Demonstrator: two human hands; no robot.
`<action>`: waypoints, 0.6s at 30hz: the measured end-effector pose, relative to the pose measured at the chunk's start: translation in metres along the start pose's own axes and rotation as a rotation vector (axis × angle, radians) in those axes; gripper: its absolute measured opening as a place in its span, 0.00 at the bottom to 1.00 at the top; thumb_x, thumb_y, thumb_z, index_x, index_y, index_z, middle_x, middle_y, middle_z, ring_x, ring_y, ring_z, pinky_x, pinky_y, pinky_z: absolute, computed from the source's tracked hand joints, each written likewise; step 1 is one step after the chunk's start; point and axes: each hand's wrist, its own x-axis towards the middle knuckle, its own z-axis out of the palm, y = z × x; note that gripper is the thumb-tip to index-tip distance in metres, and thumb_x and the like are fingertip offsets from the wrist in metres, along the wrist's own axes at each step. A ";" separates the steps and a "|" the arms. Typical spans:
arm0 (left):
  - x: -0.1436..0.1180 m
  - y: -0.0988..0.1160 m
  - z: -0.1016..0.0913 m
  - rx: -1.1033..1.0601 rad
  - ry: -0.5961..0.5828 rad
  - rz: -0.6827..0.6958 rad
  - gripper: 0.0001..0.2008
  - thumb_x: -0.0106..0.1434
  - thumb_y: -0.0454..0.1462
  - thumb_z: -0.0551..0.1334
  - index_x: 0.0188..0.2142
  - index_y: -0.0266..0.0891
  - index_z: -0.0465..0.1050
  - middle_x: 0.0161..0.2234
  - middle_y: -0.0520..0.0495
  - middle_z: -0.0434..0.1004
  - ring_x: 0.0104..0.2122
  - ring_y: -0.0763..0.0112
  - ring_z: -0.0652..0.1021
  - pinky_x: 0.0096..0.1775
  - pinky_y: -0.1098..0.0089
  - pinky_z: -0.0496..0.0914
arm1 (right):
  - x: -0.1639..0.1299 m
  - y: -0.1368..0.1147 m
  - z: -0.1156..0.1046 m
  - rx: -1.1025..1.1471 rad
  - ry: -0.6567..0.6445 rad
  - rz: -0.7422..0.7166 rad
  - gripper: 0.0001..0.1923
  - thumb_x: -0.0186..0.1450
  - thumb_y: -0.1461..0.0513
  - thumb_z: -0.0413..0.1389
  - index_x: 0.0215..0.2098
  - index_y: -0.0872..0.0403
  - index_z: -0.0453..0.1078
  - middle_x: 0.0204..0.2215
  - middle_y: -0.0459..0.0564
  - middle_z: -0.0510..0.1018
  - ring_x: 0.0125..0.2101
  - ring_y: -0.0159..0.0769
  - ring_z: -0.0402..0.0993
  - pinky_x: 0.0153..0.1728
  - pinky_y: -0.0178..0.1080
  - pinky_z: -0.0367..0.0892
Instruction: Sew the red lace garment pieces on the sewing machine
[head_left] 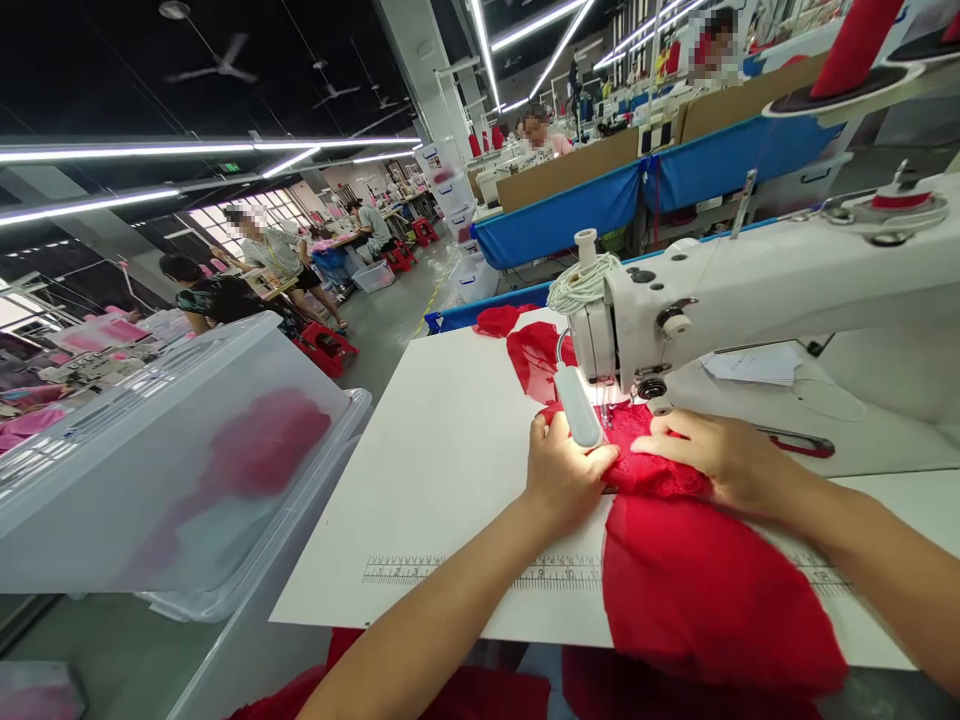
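- Printed ruler scale (pixel 480 571) on the white tabletop (pixel 450 470), at six o'clock from the hands: numbers run along it, "10" just legible, the rest too small.
- Green ceiling sign (pixel 229 167), at ten o'clock: unreadable.

Big workshop hall, dark ceiling (pixel 112 60) with fans (pixel 217 60) and long strip lights (pixel 202 148). Landmark was the grey aisle floor (pixel 397 310): windows (pixel 247 215) and red stools (pixel 330 345) left of it, blue-skirted tables (pixel 562 215) right, plastic bins (pixel 472 275) alongside.
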 end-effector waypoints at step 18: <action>-0.007 0.010 -0.016 0.100 -0.015 0.149 0.14 0.65 0.25 0.57 0.47 0.34 0.77 0.33 0.43 0.80 0.27 0.67 0.76 0.25 0.66 0.64 | 0.005 -0.006 0.016 -0.099 0.087 -0.094 0.17 0.71 0.70 0.42 0.29 0.51 0.65 0.29 0.49 0.75 0.24 0.36 0.65 0.23 0.39 0.53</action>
